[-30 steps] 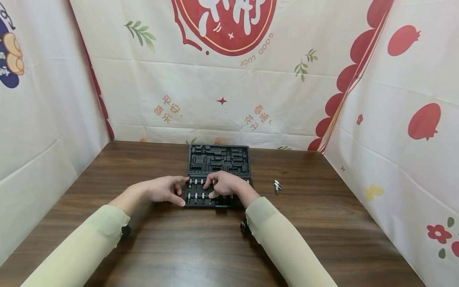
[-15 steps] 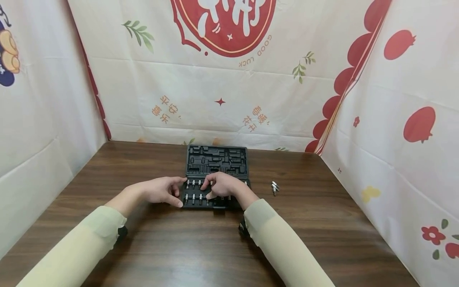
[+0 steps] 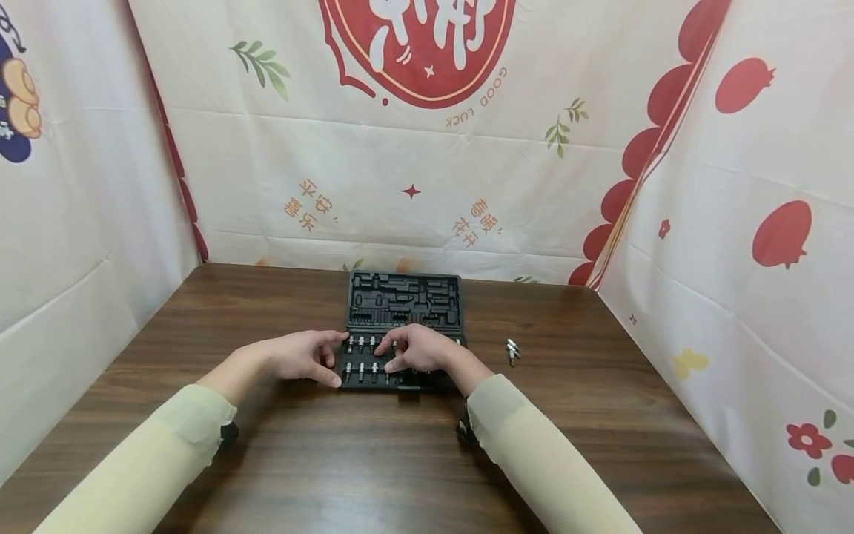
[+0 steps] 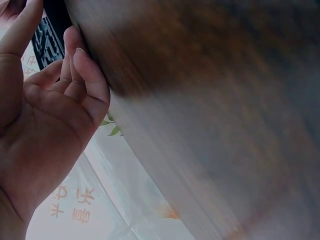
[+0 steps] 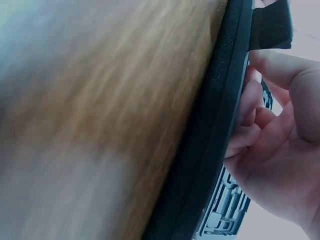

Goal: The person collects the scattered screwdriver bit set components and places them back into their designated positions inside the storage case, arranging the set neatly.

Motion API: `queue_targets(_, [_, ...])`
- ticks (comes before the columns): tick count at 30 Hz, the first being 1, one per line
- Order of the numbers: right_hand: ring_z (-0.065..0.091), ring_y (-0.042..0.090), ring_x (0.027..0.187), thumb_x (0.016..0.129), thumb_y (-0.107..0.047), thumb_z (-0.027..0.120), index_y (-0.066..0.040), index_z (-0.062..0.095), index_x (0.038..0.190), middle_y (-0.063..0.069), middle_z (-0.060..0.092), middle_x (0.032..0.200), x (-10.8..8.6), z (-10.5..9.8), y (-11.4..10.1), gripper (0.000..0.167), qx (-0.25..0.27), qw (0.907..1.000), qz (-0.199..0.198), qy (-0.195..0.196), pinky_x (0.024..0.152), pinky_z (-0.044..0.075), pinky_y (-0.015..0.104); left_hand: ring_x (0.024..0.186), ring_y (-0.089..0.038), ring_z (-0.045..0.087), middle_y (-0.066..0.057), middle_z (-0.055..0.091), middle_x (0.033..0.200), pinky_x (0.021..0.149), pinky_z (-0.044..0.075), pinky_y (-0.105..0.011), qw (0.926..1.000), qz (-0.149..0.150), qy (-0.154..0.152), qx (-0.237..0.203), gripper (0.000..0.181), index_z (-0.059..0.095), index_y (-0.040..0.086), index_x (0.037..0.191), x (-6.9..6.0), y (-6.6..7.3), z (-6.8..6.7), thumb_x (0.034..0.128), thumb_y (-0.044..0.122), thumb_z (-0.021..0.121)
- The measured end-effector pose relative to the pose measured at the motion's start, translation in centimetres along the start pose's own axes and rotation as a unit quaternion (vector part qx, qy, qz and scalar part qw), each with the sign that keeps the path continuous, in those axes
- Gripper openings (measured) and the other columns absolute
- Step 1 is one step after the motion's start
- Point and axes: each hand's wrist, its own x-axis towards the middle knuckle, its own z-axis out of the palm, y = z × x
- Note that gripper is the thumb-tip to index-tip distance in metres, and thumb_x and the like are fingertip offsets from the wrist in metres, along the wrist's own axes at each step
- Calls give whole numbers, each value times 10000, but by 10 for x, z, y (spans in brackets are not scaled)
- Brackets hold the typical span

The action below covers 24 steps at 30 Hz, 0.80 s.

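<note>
Black case (image 3: 373, 387) lies between the two hands, its lid (image 3: 403, 297) opened away from the person. Left hand (image 3: 300, 356) rests at the case's left edge, thumb and index finger spread apart along it, the other fingers loosely bent. Right hand (image 3: 423, 348) reaches over the middle of the case, index finger bent and thumb lowered, their tips apart; whether they pinch a piece cannot be told. Silver metal pieces (image 3: 361, 371) sit in two rows in the case's base, partly hidden by that hand; moulded recesses show in the lid. To the case's right lie a few loose silver pieces (image 3: 512, 351). Wooden table (image 3: 320, 460) extends before the case and to either side; beyond the lid, its far edge meets a printed curtain (image 3: 360, 148).
</note>
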Motion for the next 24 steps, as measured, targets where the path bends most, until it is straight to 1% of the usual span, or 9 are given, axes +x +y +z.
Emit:
queue_targets(5, [507, 143, 676, 1029, -240, 802, -259, 787, 1319, -12, 637, 836, -4, 0, 0, 291, -63, 10000, -51, -5, 703, 453, 305, 938, -177, 584, -57, 670, 1060, 863, 466, -348, 10000, -13, 0, -51, 965, 372, -20, 1680, 1, 0, 0, 941, 310, 896])
queue_targets(11, [547, 131, 713, 1048, -302, 778, -258, 768, 1354, -20, 698, 923, -7, -1, 5, 309, -77, 9997, -219, -28, 721, 482, 317, 929, -180, 575, -60, 657, 1059, 842, 468, -349, 9999, 15, -7, -118, 949, 376, -23, 1677, 0, 0, 1, 946, 295, 893])
queue_targets(18, [576, 142, 731, 1068, -280, 743, -184, 757, 1375, -11, 727, 942, -17, -7, 14, 322, 330, 9979, -540, 99, 740, 515, 342, 934, -183, 574, -68, 656, 1068, 848, 466, -351, 9999, 10, -7, -138, 963, 366, -23, 1682, -1, 0, 1, 943, 293, 897])
queue_targets(24, [584, 158, 809, 1064, -299, 748, -149, 756, 1374, -7, 721, 986, -30, -17, 20, 345, 551, 9954, -704, 340, 787, 505, 359, 941, -187, 569, -73, 650, 1080, 847, 465, -356, 9999, -1, -19, -144, 974, 351, -11, 1694, 0, 0, 1, 945, 291, 895])
